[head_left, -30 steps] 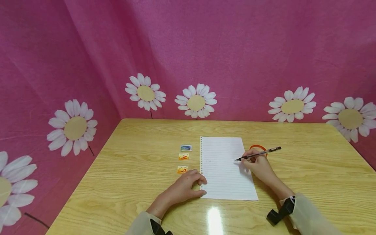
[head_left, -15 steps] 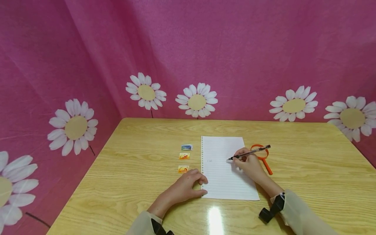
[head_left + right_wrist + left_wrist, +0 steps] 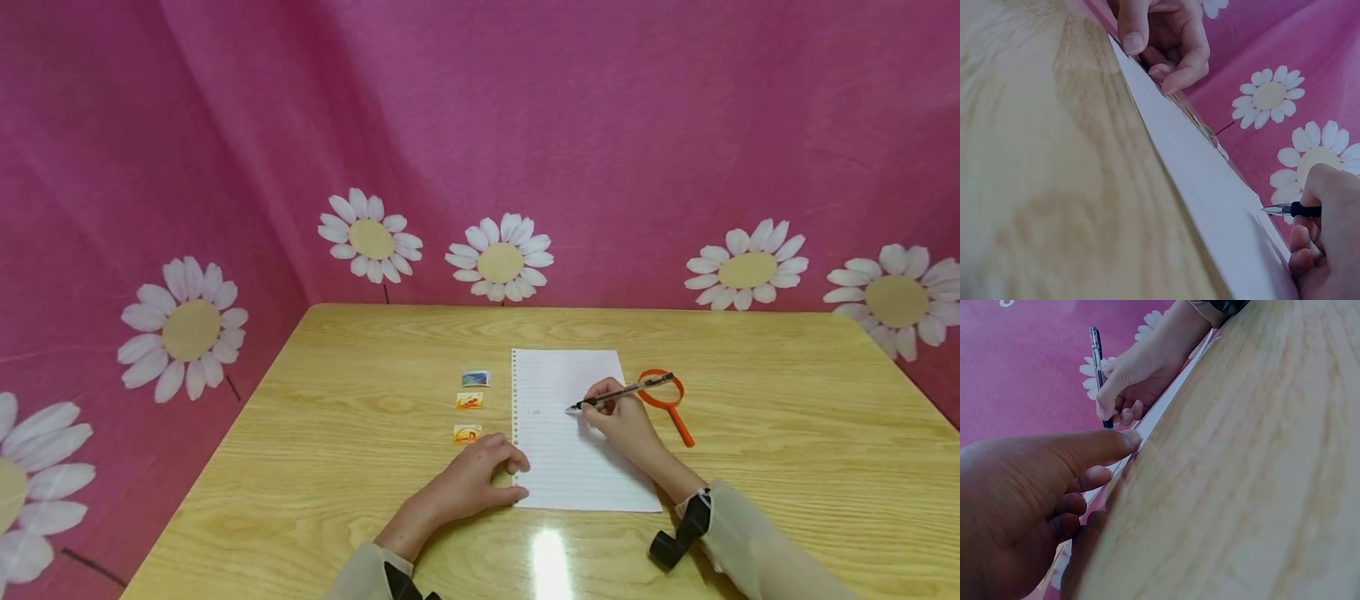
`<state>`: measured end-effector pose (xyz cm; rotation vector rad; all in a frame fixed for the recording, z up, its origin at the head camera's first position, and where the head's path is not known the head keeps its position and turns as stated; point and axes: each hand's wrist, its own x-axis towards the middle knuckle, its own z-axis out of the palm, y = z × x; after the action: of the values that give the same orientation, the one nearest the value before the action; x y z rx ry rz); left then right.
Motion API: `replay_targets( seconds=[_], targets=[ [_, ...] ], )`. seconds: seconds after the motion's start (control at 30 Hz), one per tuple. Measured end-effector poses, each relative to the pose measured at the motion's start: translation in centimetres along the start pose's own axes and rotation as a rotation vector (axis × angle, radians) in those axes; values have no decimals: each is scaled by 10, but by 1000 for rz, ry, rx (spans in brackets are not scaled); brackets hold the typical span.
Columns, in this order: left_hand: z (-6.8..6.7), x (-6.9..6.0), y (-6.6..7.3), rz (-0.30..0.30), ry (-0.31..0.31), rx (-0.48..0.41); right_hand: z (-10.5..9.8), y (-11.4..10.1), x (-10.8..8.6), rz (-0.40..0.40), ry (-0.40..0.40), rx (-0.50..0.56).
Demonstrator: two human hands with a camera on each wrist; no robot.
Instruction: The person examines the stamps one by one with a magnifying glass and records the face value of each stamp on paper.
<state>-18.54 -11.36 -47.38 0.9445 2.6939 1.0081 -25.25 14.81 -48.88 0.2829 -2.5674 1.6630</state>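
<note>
Pen (image 3: 633,388), tip over the middle of the lined paper (image 3: 562,471), contact undetermined, is pinched by the right hand (image 3: 626,429); the left hand (image 3: 477,475), loosely spread at the paper's left edge, should press down to steady writing.

A plain, cream-coloured cloth sleeve (image 3: 362,575) covers the left forearm, and a matching loose cream cloth sleeve (image 3: 765,546) the right; both end short of the bare left hand (image 3: 476,479) and bare right hand (image 3: 624,423). A broad black wristband (image 3: 696,515) circles the right cuff, with a stubby black cylinder (image 3: 664,551) jutting from it. A similar black strap (image 3: 400,581) at the left cuff is partly cut off.
</note>
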Motion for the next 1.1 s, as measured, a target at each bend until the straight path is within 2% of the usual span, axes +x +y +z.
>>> replay_targets(
  seconds=[0.17, 0.7, 1.1],
  targets=[
    [2, 0, -1, -15, 0, -5, 3, 1, -1, -11, 13, -42],
    [1, 0, -3, 1, -1, -1, 5, -2, -3, -49, 30, -50],
    [0, 0, -2, -2, -5, -12, 5, 2, -3, -107, 40, -82]
  ],
)
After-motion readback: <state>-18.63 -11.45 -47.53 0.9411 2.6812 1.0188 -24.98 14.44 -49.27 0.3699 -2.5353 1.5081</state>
